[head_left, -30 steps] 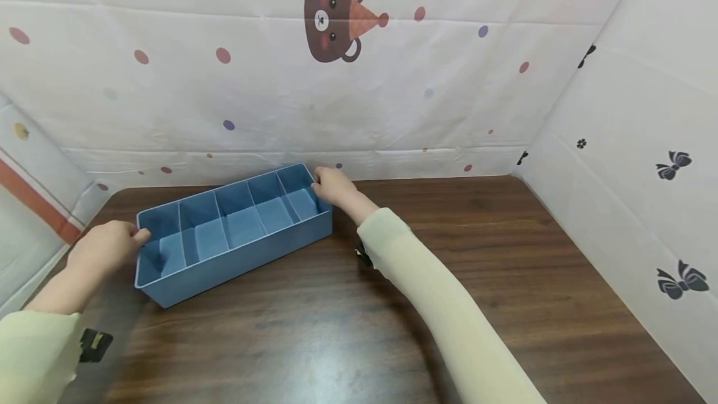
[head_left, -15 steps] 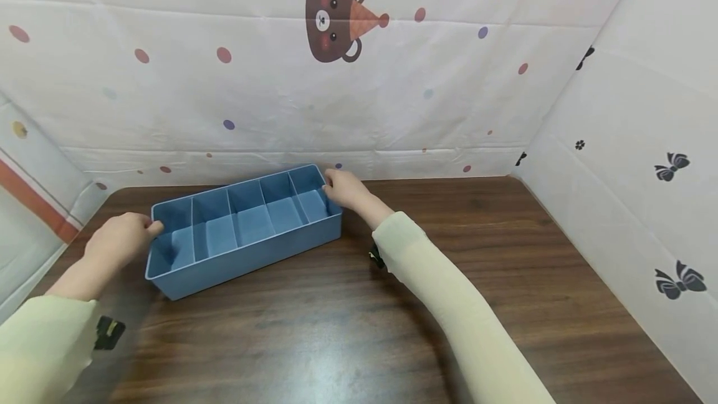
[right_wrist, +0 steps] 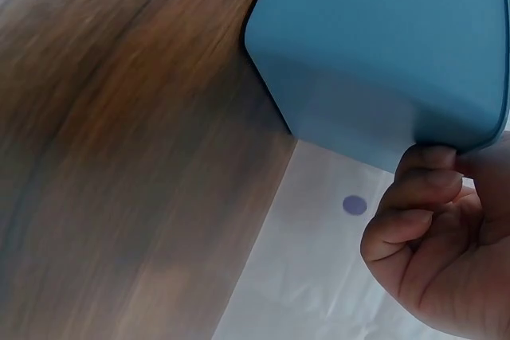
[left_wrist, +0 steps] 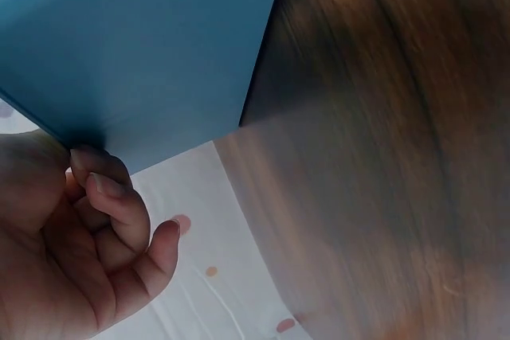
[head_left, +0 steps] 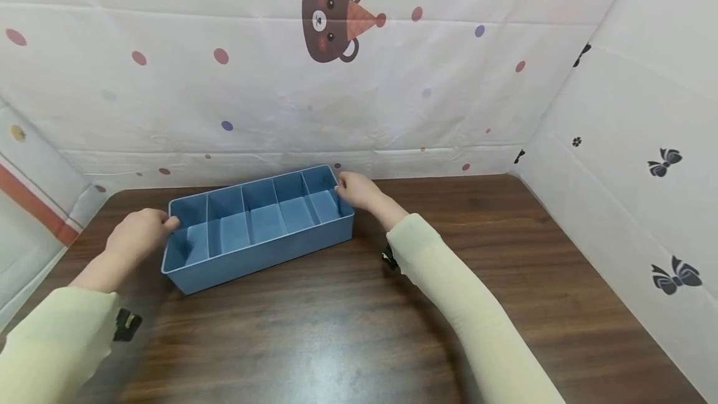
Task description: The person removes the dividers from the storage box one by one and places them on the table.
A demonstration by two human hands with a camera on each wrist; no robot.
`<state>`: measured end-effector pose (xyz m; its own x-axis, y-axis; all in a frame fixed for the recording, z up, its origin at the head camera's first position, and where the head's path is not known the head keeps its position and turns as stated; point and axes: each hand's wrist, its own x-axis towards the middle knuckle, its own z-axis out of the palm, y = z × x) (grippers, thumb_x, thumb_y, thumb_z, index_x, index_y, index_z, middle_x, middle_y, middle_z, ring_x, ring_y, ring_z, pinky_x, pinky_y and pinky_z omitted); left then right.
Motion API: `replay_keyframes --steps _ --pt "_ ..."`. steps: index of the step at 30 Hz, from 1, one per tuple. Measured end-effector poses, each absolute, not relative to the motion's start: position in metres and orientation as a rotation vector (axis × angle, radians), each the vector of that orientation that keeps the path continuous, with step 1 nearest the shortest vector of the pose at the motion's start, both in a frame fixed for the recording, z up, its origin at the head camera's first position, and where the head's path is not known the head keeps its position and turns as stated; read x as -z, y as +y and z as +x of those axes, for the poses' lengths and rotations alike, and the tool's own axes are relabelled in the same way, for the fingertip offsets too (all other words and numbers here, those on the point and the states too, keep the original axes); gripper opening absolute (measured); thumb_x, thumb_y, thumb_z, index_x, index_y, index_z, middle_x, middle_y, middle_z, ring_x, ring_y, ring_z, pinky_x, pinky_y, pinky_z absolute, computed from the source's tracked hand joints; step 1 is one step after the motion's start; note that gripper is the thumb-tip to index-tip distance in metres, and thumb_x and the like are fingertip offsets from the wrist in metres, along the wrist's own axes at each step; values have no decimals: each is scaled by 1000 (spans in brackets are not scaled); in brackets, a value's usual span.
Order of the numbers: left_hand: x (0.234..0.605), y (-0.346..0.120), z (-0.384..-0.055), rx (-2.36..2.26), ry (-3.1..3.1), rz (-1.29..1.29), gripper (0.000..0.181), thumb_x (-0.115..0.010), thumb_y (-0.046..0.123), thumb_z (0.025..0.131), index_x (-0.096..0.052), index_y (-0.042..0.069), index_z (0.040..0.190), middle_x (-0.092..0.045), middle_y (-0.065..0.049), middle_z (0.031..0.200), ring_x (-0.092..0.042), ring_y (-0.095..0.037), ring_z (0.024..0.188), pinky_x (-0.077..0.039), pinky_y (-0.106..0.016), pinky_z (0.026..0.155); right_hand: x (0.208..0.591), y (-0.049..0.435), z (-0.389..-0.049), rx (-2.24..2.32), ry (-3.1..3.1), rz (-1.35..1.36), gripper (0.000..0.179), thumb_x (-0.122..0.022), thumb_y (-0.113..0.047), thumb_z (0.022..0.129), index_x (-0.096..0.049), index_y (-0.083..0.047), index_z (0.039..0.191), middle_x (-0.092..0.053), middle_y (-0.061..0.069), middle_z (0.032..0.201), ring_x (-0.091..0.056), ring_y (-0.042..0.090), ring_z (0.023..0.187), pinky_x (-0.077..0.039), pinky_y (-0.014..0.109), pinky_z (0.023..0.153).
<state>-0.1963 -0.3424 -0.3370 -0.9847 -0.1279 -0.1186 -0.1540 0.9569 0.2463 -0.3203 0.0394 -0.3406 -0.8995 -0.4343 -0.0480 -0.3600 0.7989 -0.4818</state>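
Note:
A long blue storage box [head_left: 263,256], split into several compartments by thin dividers, stands slantwise on the wooden table, its right end farther back. Nothing lies in its compartments. My left hand [head_left: 136,235] pinches the rim of the left end, thumb on the inside. At the opposite end my right hand [head_left: 361,192] pinches the rim the same way. The left wrist view shows the left hand's curled fingers [left_wrist: 119,205] against the outer wall. In the right wrist view the right hand's fingers [right_wrist: 414,189] also curl up under the rim.
Behind the box rises a white dotted cloth [head_left: 280,111] with a bear print. Another white cloth [head_left: 617,161] with bow prints borders the right side. The brown table [head_left: 477,235] stretches in front and to the right of the box.
The box has slid right across the table with both hands holding its ends. Its left end has also moved slightly back, so it slants less.

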Motion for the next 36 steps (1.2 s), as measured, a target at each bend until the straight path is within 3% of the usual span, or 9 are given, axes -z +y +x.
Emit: replay_keyframes --steps 12,20,27,34,36 --pt "337 -326 -207 -386 3024 -167 44 -41 24 106 -65 -6 86 -59 -17 73 -53 -31 72 -42 -39 61 345 59 -317 765 2844 -628 21 -49 -18 108 -48 -8 89 -44 1 76 -45 16 70 -36 25 63" --pt "336 -319 -216 -327 3021 -108 46 -38 21 106 -62 -17 109 -67 -31 94 -61 -37 81 -51 -54 72 347 70 -316 764 2850 -627 22 -48 -17 108 -44 -10 87 -42 1 75 -42 16 68 -34 27 63" --pt "338 -312 -221 -320 3044 -54 44 -38 20 106 -61 -17 111 -67 -35 103 -64 -43 89 -51 -58 77 350 81 -312 775 2851 -603 21 -48 -18 109 -46 -9 90 -43 2 77 -43 17 68 -35 28 63" --pt "338 -304 -225 -325 3039 -36 43 -38 20 107 -61 -15 110 -66 -26 87 -60 -37 82 -49 -53 74 351 90 -308 784 2855 -568 22 -47 -19 109 -45 -9 90 -42 2 75 -43 17 66 -35 28 62" --pt "339 -302 -226 -318 3043 -30 43 -38 20 107 -61 -16 111 -66 -27 89 -61 -40 85 -50 -55 75 351 92 -307 794 2853 -566 22 -47 -19 109 -45 -9 90 -42 2 74 -42 17 66 -35 28 62"
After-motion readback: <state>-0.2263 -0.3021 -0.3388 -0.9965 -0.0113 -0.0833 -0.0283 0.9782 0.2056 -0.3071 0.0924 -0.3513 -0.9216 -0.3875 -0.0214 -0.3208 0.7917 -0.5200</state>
